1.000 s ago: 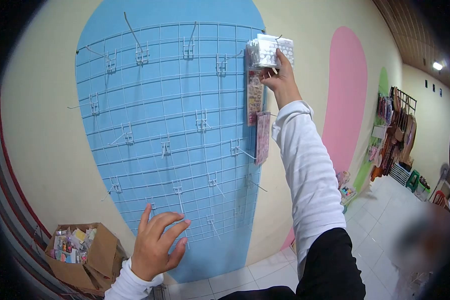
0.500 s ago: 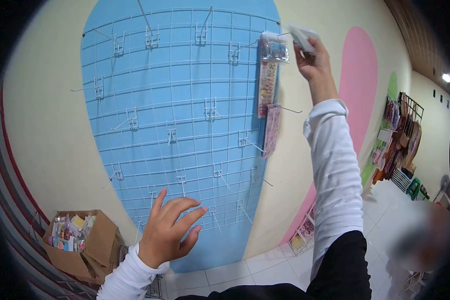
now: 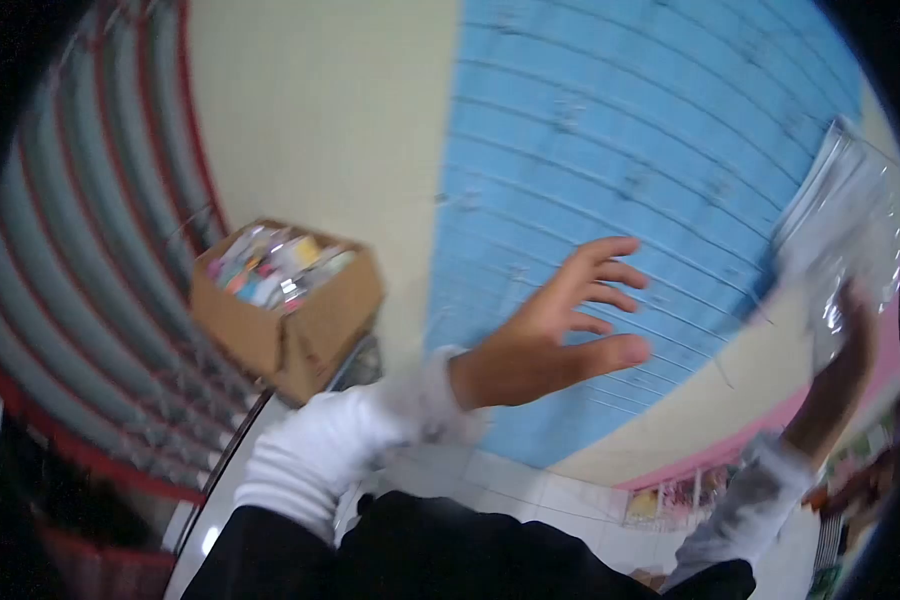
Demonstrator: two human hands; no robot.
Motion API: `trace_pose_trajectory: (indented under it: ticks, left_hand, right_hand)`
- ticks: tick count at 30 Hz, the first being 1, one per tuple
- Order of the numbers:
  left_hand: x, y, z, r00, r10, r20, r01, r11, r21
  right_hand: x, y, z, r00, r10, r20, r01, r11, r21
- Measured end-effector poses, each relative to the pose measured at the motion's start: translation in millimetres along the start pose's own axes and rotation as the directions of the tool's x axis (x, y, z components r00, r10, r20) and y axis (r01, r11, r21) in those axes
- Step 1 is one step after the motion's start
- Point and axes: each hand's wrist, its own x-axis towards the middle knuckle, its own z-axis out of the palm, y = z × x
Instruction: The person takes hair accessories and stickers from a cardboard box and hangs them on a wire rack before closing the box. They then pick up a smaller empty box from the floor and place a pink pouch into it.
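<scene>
Plastic packaging in right hand

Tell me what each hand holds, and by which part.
The right hand holds a stack of clear plastic packets, seemingly by its lower end; blur hides the exact grip. The left hand holds nothing.

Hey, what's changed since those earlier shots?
The view has swung left, bringing the cardboard box inward. Your left hand now points rightward, still open and empty. Your right hand is at blurred clear packaging; its grip is unclear. The box remains filled with packets.
</scene>
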Motion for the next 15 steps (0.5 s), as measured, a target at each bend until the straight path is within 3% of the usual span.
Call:
trace_pose_trajectory:
  ticks: [1, 3, 4, 5, 6, 8, 11, 13, 15]
  left_hand:
    - [-4.2, -7.2, -5.5, 0.998, -0.013, -0.06, 0.015, 1.0, 0.025]
    - [-11.9, -26.1, -19.6, 0.992, 0.08, -0.102, -0.087, 0.994, -0.066]
    - [-22.7, -23.7, -28.6, 0.99, 0.075, -0.122, -0.082, 0.996, -0.048]
    - [-32.8, -21.1, -38.6, 0.993, -0.027, -0.111, 0.027, 1.0, -0.001]
    - [-42.4, -18.5, -48.9, 0.986, -0.129, -0.102, 0.134, 0.99, 0.044]
    - [-61.4, -23.4, -75.6, 0.969, -0.179, -0.172, 0.196, 0.977, 0.086]
    - [-89.1, -23.7, -119.4, 0.937, -0.242, -0.253, 0.276, 0.955, 0.11]
    - [-111.2, -9.6, -148.3, 0.874, -0.329, -0.357, 0.315, 0.944, -0.099]
    - [-130.9, 8.2, -185.8, 0.792, -0.351, -0.499, 0.375, 0.925, -0.055]
  right_hand:
    - [-24.5, 24.0, 23.5, 0.969, 0.156, 0.191, -0.139, 0.985, -0.101]
    - [-78.5, 29.3, 106.5, 0.881, 0.031, 0.473, 0.056, 0.984, -0.168]
    - [-92.0, 37.4, 127.8, 0.813, 0.144, 0.564, -0.081, 0.987, -0.136]
    - [-101.6, 47.2, 146.4, 0.721, 0.245, 0.648, -0.217, 0.968, -0.125]
    - [-110.6, 55.3, 164.2, 0.713, 0.243, 0.658, -0.224, 0.968, -0.114]
    - [-127.5, 71.9, 198.0, 0.634, 0.405, 0.658, -0.474, 0.877, -0.083]
    - [-147.8, 94.8, 243.3, 0.588, 0.372, 0.718, -0.487, 0.872, -0.054]
    - [-155.8, 101.2, 271.7, 0.533, 0.335, 0.777, -0.479, 0.876, -0.05]
    - [-163.7, 104.7, 297.3, 0.523, 0.367, 0.769, -0.577, 0.816, 0.003]
